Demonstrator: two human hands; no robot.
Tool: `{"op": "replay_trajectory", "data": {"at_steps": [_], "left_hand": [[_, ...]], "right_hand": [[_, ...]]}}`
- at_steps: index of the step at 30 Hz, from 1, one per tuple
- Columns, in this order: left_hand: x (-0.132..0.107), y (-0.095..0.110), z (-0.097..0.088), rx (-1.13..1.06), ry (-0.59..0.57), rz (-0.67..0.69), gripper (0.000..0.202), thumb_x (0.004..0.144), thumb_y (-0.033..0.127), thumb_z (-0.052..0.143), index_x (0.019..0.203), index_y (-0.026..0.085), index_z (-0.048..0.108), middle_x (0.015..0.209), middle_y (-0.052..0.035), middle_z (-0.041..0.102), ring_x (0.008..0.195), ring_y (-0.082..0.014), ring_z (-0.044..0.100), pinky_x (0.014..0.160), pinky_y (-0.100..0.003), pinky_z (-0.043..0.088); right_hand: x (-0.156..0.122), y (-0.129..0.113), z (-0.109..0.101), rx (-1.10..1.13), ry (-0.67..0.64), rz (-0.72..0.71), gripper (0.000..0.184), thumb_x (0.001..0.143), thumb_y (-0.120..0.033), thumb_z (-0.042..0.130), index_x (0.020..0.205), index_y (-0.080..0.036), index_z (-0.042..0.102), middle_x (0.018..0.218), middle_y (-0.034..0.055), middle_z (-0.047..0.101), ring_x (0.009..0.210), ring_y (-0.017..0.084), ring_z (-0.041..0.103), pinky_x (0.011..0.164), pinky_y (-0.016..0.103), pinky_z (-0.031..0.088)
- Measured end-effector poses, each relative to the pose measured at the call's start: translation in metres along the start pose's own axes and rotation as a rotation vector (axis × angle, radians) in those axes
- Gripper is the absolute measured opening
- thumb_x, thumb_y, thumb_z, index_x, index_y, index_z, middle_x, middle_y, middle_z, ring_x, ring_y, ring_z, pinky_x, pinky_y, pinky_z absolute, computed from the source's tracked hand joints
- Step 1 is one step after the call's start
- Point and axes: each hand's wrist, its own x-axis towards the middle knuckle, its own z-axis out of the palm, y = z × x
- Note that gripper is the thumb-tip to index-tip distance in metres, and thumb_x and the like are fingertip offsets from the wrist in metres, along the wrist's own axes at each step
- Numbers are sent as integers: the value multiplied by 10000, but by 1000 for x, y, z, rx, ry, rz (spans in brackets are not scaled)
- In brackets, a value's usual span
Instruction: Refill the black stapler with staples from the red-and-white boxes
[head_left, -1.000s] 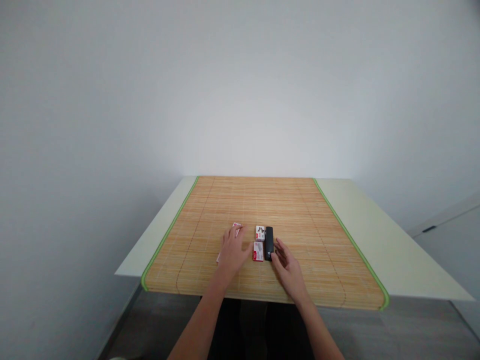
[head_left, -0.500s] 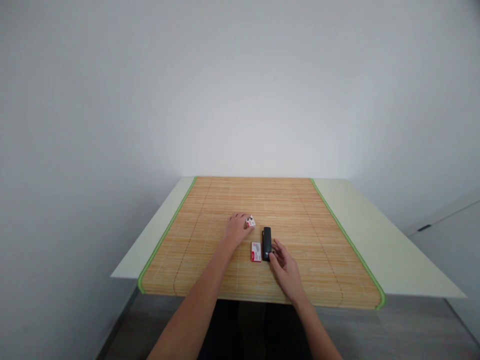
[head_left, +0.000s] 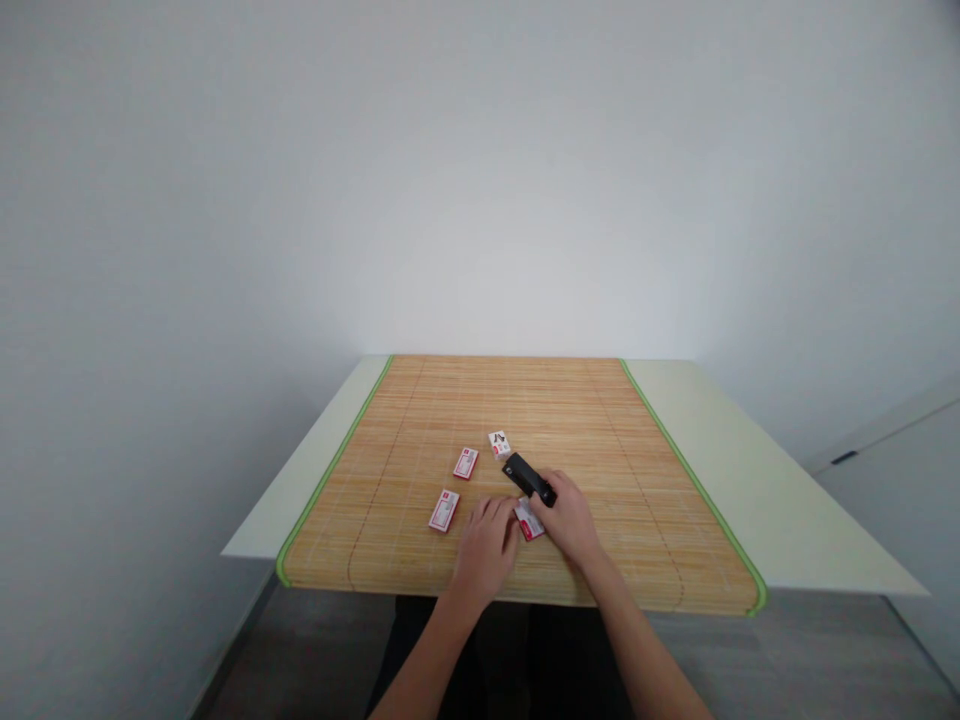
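My right hand (head_left: 571, 518) is closed round the near end of a black stapler (head_left: 528, 477), which now lies slanted on the bamboo mat (head_left: 637, 500). My left hand (head_left: 486, 545) rests flat with its fingers spread, and its fingertips touch a small red and white box (head_left: 529, 521) beside the stapler. A small white box (head_left: 499, 444) sits just beyond the stapler. Two more red and white boxes lie to the left, one (head_left: 466, 463) further back and one (head_left: 444, 510) nearer me.
The mat, edged in green, covers most of a pale table (head_left: 750, 450) that stands against a plain white wall. A white cabinet with a dark handle (head_left: 857, 457) is at the far right. Grey floor shows below the table's front edge.
My left hand set the white box down further back and came back to the red and white box. My right hand closed on the stapler and turned it slantwise.
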Motion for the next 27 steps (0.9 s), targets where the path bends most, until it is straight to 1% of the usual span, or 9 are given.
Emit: {"op": "replay_trajectory", "data": {"at_steps": [4, 9, 11, 14, 18, 20, 23, 25, 27], "left_hand": [[-3, 4, -1, -4, -54, 43, 406, 944, 158, 540, 1305, 327, 616, 1305, -43, 647, 1230, -265, 547, 1070, -455, 434], [-4, 9, 1, -35, -21, 26, 346, 825, 250, 749, 1151, 290, 638, 1306, -51, 620, 1228, -285, 547, 1058, -459, 437], [-3, 12, 2, -58, -14, 29, 341, 798, 259, 778, 1106, 282, 633, 1288, -53, 624, 1212, -284, 554, 1052, -453, 437], [0, 17, 4, -51, -26, 22, 307, 812, 246, 745, 1092, 277, 623, 1205, -53, 647, 1162, -284, 570, 1012, -443, 446], [3, 16, 8, 22, -18, -22, 305, 849, 236, 668, 1145, 293, 619, 1117, -53, 660, 1109, -287, 585, 957, -429, 445], [1, 13, 11, 57, 17, -86, 382, 846, 267, 672, 1220, 300, 603, 1127, -71, 665, 1113, -304, 595, 957, -436, 438], [-5, 13, 15, 90, 54, -204, 634, 808, 395, 735, 1391, 283, 514, 1138, -107, 692, 1098, -346, 624, 960, -459, 430], [-9, 15, 15, 98, 11, -236, 774, 790, 502, 754, 1467, 279, 452, 1102, -114, 719, 1052, -357, 657, 934, -457, 438], [-12, 18, 10, 103, -79, -229, 799, 790, 523, 753, 1485, 291, 434, 1051, -98, 738, 1000, -342, 687, 892, -429, 449]], "right_hand": [[20, 4, -20, 50, -150, -88, 385, 784, -245, 669, 1154, -282, 770, 1088, 52, 764, 1013, 278, 685, 957, 431, 534], [35, 5, -32, 132, -311, -171, 425, 801, -248, 664, 1211, -302, 764, 1164, 30, 769, 1049, 282, 701, 972, 435, 536], [37, 4, -33, 147, -337, -182, 415, 811, -256, 659, 1207, -312, 767, 1195, 20, 763, 1070, 289, 703, 978, 442, 536], [38, 4, -34, 154, -329, -157, 392, 802, -269, 681, 1179, -305, 783, 1175, 25, 770, 1068, 301, 707, 993, 462, 532], [38, 5, -34, 182, -308, -113, 368, 767, -280, 726, 1126, -300, 802, 1125, 29, 782, 1064, 308, 707, 1026, 484, 519], [38, 6, -34, 182, -323, -102, 362, 768, -286, 730, 1123, -293, 803, 1121, 31, 783, 1060, 303, 707, 1020, 478, 523], [39, 8, -34, 154, -329, -129, 386, 794, -285, 713, 1173, -290, 787, 1162, 37, 771, 1076, 304, 701, 1009, 474, 528], [38, 11, -33, 140, -321, -158, 400, 811, -281, 699, 1203, -300, 774, 1185, 35, 764, 1092, 309, 695, 1015, 481, 525], [37, 14, -31, 140, -317, -176, 403, 827, -282, 688, 1221, -309, 765, 1202, 29, 759, 1109, 309, 691, 1027, 483, 520]]}}
